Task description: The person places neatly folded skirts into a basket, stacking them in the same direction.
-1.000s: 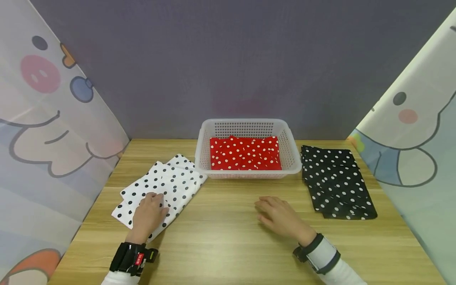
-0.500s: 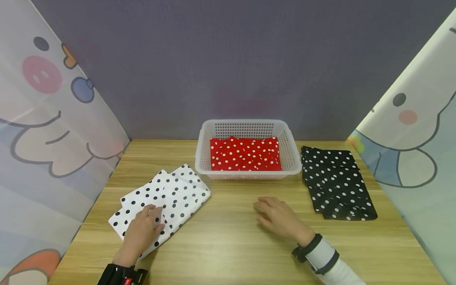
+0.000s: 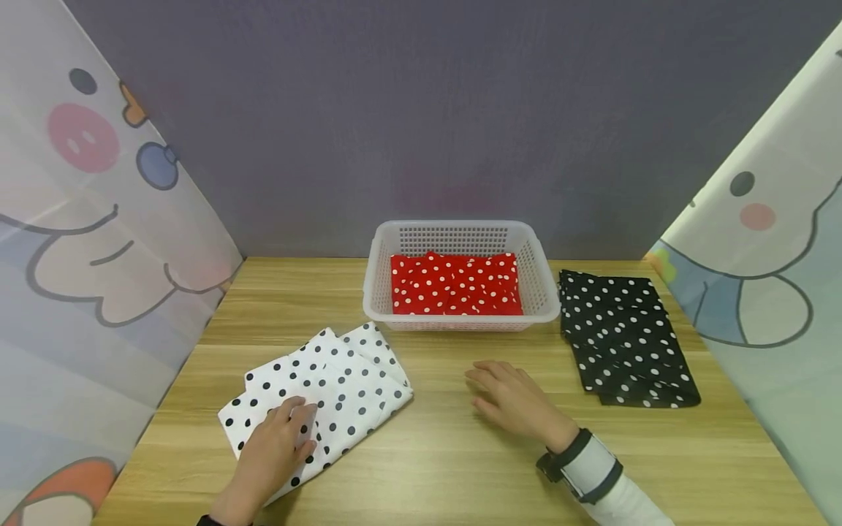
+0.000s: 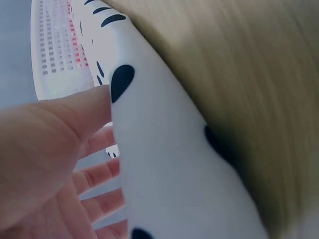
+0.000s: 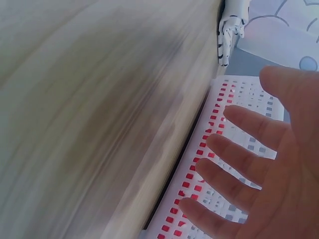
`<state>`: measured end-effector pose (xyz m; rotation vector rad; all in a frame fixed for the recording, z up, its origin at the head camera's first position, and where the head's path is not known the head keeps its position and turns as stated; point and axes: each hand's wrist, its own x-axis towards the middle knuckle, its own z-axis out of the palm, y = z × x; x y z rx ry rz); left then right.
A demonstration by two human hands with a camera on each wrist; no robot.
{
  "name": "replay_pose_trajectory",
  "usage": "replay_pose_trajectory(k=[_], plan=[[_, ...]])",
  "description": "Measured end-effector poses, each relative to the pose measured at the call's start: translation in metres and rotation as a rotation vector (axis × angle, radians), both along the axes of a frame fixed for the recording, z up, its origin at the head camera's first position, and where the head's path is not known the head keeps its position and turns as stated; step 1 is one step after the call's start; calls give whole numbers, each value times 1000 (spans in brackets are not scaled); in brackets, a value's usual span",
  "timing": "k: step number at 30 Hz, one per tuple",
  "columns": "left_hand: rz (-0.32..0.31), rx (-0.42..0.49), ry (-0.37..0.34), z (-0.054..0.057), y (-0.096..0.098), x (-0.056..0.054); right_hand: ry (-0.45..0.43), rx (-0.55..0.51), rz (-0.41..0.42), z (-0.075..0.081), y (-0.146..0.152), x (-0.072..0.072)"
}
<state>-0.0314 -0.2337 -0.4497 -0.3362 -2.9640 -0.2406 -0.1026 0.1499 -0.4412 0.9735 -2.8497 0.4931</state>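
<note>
A folded white cloth with black dots (image 3: 355,387) lies at an angle on the left half of the table. Over its near part rests my left hand (image 3: 272,449), palm down, thumb and fingers spread against the fabric. The left wrist view shows that thumb (image 4: 92,107) right at the folded edge, with the other fingers partly hidden behind the cloth. My right hand (image 3: 516,402) is held palm down near the middle of the table and holds nothing. Its fingers (image 5: 239,164) appear loosely straight and apart in the right wrist view.
A white perforated plastic basket (image 3: 460,321) stands at the back centre, with a folded red white-dotted cloth (image 3: 454,285) inside. To its right lies a black white-dotted folded cloth (image 3: 625,340). A grey wall (image 3: 447,131) and printed side panels border the wooden table (image 3: 447,467).
My left hand and the white cloth have slid together toward the front of the table and somewhat right. My right hand has stayed almost in place.
</note>
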Motion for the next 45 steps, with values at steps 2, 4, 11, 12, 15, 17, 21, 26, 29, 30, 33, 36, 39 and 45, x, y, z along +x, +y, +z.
replay_pose_trajectory(k=[2,4,11,12,15,17,21,26,29,30,33,36,39,45], plan=[[-20,9,9,0,4,1,-3,2,5,2,-3,0],[-37,15,22,-1,7,2,-8,6,12,3,-6,-1],[-62,15,4,-3,20,6,-60,6,66,8,-22,2],[-64,15,-1,-3,23,5,-66,9,74,8,-24,3],[-75,21,-13,-4,29,5,-89,29,89,7,-31,6],[-88,26,-19,-4,34,6,-103,50,93,5,-34,9],[-110,35,-38,-5,42,6,-133,69,112,1,-40,14],[-132,35,-56,-5,51,5,-124,82,142,-6,-42,18],[-149,29,-58,-6,56,2,-97,98,143,-11,-40,20],[-154,32,-58,-7,58,2,-93,102,140,-12,-38,20],[-175,39,-47,-7,63,-1,-95,111,121,-15,-33,20],[-197,52,-27,-7,68,-4,-108,109,101,-16,-27,21],[-219,53,-16,-7,74,-8,-113,105,88,-16,-21,22],[-246,49,-53,-6,87,-16,-115,112,51,-14,-7,27]])
